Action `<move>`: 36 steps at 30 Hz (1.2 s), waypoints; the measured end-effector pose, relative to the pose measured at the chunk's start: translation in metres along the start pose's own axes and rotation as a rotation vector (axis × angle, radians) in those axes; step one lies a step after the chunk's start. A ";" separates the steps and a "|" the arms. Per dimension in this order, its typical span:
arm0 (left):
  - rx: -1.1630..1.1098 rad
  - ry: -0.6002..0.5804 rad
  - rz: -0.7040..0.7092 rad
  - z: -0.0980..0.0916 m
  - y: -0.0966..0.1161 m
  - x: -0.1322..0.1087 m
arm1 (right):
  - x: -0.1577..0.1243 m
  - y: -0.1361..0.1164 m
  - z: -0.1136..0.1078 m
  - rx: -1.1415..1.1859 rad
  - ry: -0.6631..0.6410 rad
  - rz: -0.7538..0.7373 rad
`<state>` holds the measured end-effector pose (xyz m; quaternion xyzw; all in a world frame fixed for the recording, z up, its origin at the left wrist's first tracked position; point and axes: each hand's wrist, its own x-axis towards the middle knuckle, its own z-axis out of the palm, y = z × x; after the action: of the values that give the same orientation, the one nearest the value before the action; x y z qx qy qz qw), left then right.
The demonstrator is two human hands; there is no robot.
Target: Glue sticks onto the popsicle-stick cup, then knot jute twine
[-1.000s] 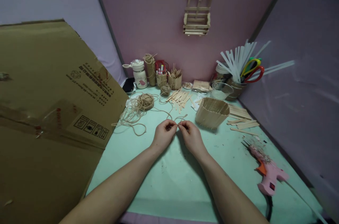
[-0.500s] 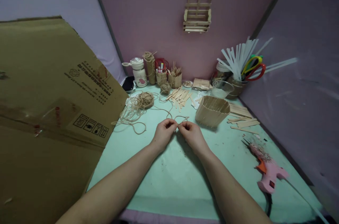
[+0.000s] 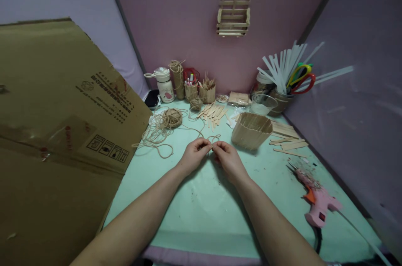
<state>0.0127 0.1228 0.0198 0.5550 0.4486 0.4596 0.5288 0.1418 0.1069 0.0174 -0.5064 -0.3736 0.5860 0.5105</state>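
Observation:
My left hand [image 3: 195, 155] and my right hand [image 3: 226, 158] meet fingertip to fingertip above the middle of the table. Both pinch a thin brown twine [image 3: 214, 137], whose loop shows just beyond the fingers; the piece right between the fingertips is mostly hidden. Behind the hands the strand runs left toward a ball of twine [image 3: 172, 118] with loose tangled coils beside it. To the right of my right hand stands a basket made of craft sticks [image 3: 251, 132], upright and touched by neither hand.
A pink glue gun [image 3: 318, 203] lies at the right with its cord. Craft sticks [image 3: 213, 114] lie scattered at the back, more beside the basket. A large cardboard box [image 3: 69, 132] blocks the left. A bottle [image 3: 165, 86] and a pot holding scissors [image 3: 281, 100] stand behind.
The twine loop beyond my fingers has become smaller and changed shape. My fingertips have shifted slightly, still pinched close together. The view has tilted a little.

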 end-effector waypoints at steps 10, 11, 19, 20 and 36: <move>-0.164 -0.062 -0.115 -0.003 -0.012 0.003 | 0.003 0.002 -0.003 -0.032 0.062 -0.073; -0.175 -0.045 -0.113 -0.002 -0.012 0.003 | 0.003 0.003 -0.003 -0.127 0.119 -0.167; -0.092 0.098 0.000 0.002 -0.011 0.002 | 0.001 0.006 -0.003 -0.448 0.134 -0.445; -0.060 0.115 0.027 0.001 -0.012 0.002 | 0.001 0.006 -0.003 -0.449 0.127 -0.453; 0.204 0.182 0.078 0.008 -0.010 -0.004 | 0.000 0.009 -0.003 -0.715 0.193 -0.671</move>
<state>0.0193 0.1179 0.0091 0.5789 0.5173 0.4803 0.4082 0.1428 0.1043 0.0078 -0.5534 -0.6444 0.1751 0.4979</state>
